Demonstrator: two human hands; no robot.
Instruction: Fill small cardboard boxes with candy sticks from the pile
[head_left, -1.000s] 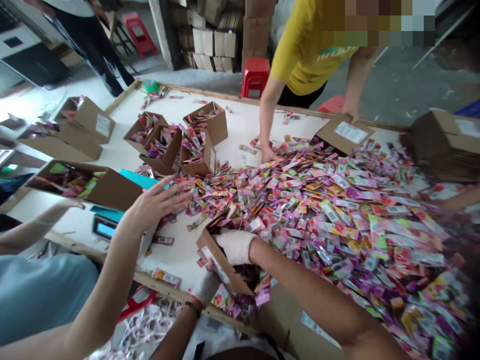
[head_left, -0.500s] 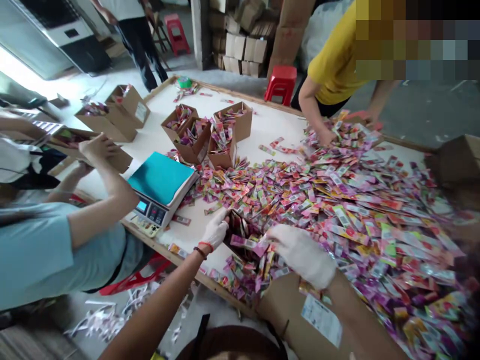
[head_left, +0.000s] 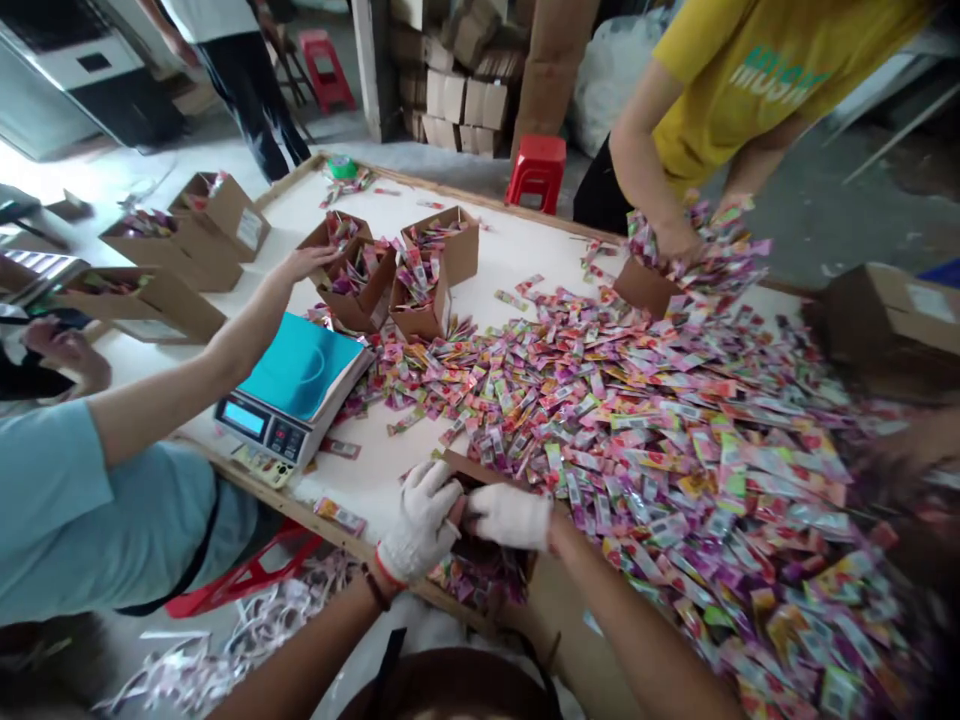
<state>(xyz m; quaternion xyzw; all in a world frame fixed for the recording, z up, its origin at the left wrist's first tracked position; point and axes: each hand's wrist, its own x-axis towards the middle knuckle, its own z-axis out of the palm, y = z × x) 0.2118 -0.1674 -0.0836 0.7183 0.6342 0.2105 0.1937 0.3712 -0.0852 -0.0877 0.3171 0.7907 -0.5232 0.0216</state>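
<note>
My left hand, in a white glove, is closed on the near left edge of a small open cardboard box at the table's front edge. My right hand, gloved too, reaches into the box's opening. Its fingers are bent together close to my left hand, and their tips are partly hidden, so what they hold cannot be made out. The inside of the box looks dark. Around it spreads a big pile of small, colourful stick sachets, pink, purple and yellow.
A scale with a blue plate stands on the left. Boxes of sachets stand behind it, touched by a co-worker's hand. Across the table, a person in yellow handles sachets over another box. A larger carton is below my right arm.
My right hand has moved left into the box, and my left hand has shifted its hold. The blue-sleeved co-worker has let go of one box and reached toward the filled boxes.
</note>
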